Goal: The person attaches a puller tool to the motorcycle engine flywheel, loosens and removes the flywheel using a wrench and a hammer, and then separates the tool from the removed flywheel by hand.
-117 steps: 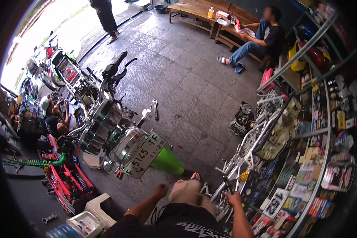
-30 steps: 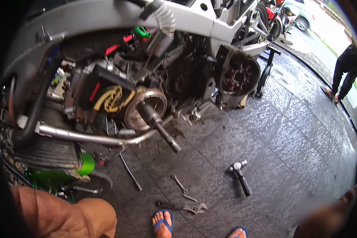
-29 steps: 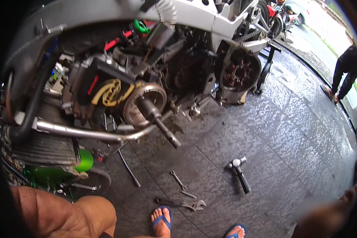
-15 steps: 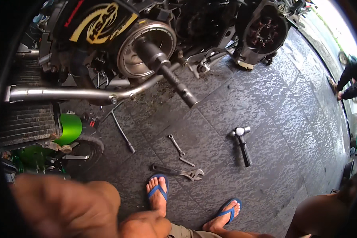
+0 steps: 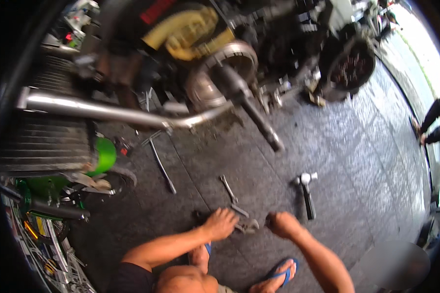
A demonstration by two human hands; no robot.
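My left hand [image 5: 221, 224] is low over the adjustable wrench [image 5: 249, 227] on the floor, its fingers extended. It covers most of the wrench's handle, and the wrench head shows just right of the fingertips. Whether the fingers touch the handle, I cannot tell. To the right, my right hand [image 5: 284, 224] is curled closed, with a small dark thing at the fingers that is too blurred to name. Just beyond the hands lie a small combination wrench [image 5: 229, 188] and a short metal rod [image 5: 239, 211]. A ball-peen hammer [image 5: 308, 200] with a black handle lies beyond my right hand.
A partly dismantled motorcycle stands ahead, with a large socket and long extension [image 5: 261, 124] jutting from its round metal rotor [image 5: 205, 88]. A frame tube [image 5: 102, 110] and radiator [image 5: 49, 146] are at left. Nearby lies a T-handle wrench [image 5: 162, 168]. A person [image 5: 432, 122] is at far right.
Both hands have come forward over the floor; earlier one blurred hand was at the lower left. My view has shifted, so the motorcycle and tools appear farther right and lower.
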